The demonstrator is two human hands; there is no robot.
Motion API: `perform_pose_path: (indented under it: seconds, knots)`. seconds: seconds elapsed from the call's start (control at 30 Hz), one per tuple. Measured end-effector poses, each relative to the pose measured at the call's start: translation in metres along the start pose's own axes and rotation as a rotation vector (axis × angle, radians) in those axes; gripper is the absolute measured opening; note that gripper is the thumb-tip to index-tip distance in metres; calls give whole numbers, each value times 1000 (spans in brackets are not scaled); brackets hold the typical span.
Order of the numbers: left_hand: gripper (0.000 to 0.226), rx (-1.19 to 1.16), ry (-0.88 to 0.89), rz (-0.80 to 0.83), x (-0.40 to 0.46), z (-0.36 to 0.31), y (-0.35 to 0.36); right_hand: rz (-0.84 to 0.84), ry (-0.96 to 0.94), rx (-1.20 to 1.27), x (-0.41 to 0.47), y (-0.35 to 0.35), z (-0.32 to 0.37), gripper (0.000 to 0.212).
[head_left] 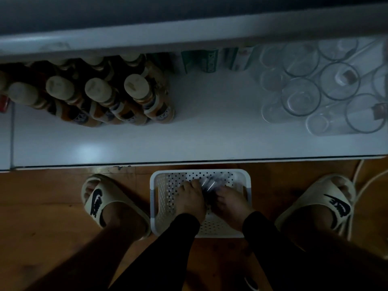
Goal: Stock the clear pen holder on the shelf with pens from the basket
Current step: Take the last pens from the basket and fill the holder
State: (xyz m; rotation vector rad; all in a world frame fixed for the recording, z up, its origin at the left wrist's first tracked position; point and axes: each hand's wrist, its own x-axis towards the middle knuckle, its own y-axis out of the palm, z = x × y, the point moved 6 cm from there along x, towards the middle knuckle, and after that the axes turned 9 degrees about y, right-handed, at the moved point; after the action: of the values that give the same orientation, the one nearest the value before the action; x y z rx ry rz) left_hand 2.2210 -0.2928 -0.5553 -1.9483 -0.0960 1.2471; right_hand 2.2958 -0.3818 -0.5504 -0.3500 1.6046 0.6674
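The light was dim and the pens (207, 184) blurred, half hidden between my hands in the white perforated basket (165, 194) on the wooden floor. My left hand (192, 199) and right hand (228, 203) both curled around the bundle. At twelve o'clock lay the white shelf (199, 127): brown bottles (117, 97) at ten, clear glass cylinders (302, 97) at two.

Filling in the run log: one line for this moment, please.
stage: gathering | left hand: on pens in basket | right hand: same | grip: unclear | holder: unstocked
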Motion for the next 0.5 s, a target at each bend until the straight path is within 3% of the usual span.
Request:
perform_pose_path:
  seconds: [0.17, 0.3, 0.5]
  knots:
    - [42, 54, 33, 6, 4, 4, -2, -43, 31, 22, -3, -4, -1, 29]
    - [37, -121, 87, 23, 13, 10, -12, -77, 6, 75, -6, -8, 0, 22]
    - [15, -248, 250, 226, -7, 9, -44, -95, 10, 97, -27, -5, 4, 20]
